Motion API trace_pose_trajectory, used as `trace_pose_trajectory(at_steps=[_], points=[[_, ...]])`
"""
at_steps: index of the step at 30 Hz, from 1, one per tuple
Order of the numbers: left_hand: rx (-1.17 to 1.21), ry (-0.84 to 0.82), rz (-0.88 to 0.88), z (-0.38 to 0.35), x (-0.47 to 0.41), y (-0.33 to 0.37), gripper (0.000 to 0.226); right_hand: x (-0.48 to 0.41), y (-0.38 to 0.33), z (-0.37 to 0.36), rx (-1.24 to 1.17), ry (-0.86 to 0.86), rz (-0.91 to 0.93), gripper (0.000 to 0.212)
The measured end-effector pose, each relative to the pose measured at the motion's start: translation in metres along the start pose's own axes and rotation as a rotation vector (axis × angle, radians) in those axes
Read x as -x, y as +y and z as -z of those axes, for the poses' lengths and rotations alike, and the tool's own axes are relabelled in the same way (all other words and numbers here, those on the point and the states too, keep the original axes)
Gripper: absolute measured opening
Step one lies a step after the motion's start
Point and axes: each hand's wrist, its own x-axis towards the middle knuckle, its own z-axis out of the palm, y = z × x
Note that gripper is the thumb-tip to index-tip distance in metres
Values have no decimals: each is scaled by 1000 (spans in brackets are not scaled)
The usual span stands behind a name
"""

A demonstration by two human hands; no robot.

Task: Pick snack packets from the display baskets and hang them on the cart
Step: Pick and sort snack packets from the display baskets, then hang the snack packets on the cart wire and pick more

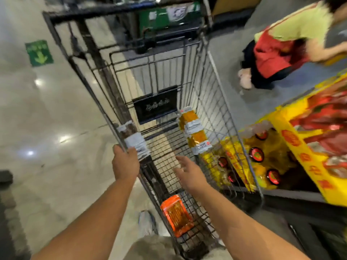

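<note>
A grey wire cart stands in front of me. A stack of dark snack packets hangs on its left rim, and my left hand grips the rim right below that stack, fingers against the lowest packet. A stack of orange packets hangs on the right side. My right hand hovers over the cart's inside with fingers spread, holding nothing. An orange packet hangs on the near end of the cart. The view is blurred.
A yellow display stand with red and yellow snack packets and round red-lidded items stands to the right of the cart. A person in a red apron bends over at the far right. Polished floor with a green arrow sign lies left.
</note>
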Motion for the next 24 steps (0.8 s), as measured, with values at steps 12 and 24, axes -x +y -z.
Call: trace_pose_trajectory(at_steps=[12,24], points=[[-547,-250,-557,37,125,-3,81,196,55,108,296,306,178,57],[-670,-585,-1319,-58,363,20,66,399,219,132,74,631,-60,63]])
